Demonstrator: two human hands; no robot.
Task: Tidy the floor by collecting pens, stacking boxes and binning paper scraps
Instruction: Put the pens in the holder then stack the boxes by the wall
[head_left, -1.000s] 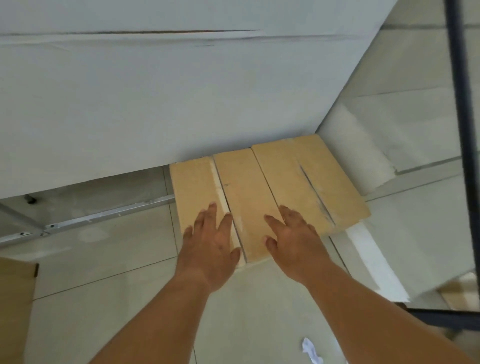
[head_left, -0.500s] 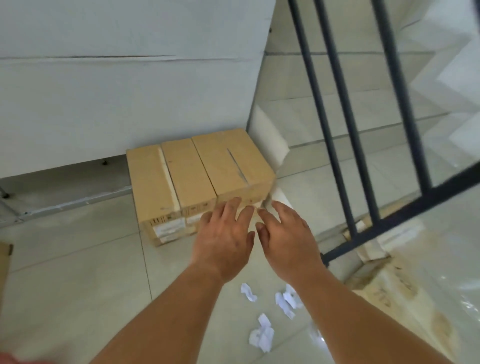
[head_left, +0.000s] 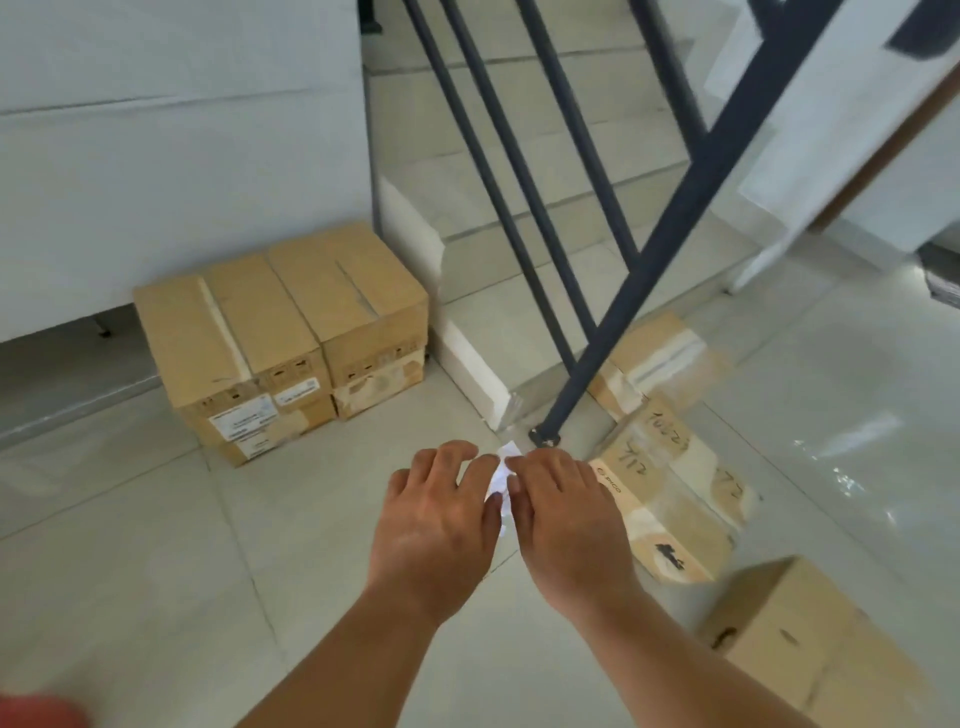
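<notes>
Two hands: left hand and right hand side by side over the floor tiles, backs up, fingers spread loosely forward.
Grip, left: open, fingers slack, closed on nothing; thumb edge near the paper.
Grip, right: fingers loose; index finger overlaps the scrap's upper end, cannot tell if it pinches it or only covers it.
Paper scrap: one white crumpled paper scrap shows in the gap between the two hands, partly hidden by both; cannot tell whether it lies on the tiles or is lifted.
Stacked boxes: cardboard boxes packed tight against the white wall, far left of the hands, well apart from them; tops closed, contents not visible; white labels on the near faces, print too small to read.
Railing: dark metal railing slants down to a foot post on the floor just beyond the right fingertips; thin bars cross the steps behind.
In the way: railing foot and the white stair edge stand just beyond the scrap.
Flat cardboard: flattened carton with handwritten marks lies to the right of the right hand, beside the railing foot, its far part blurred.
Loose box: closed brown box at lower right, beside the right forearm; contents not visible.
Corner: reddish blur at bottom left, cannot tell what it is.
</notes>
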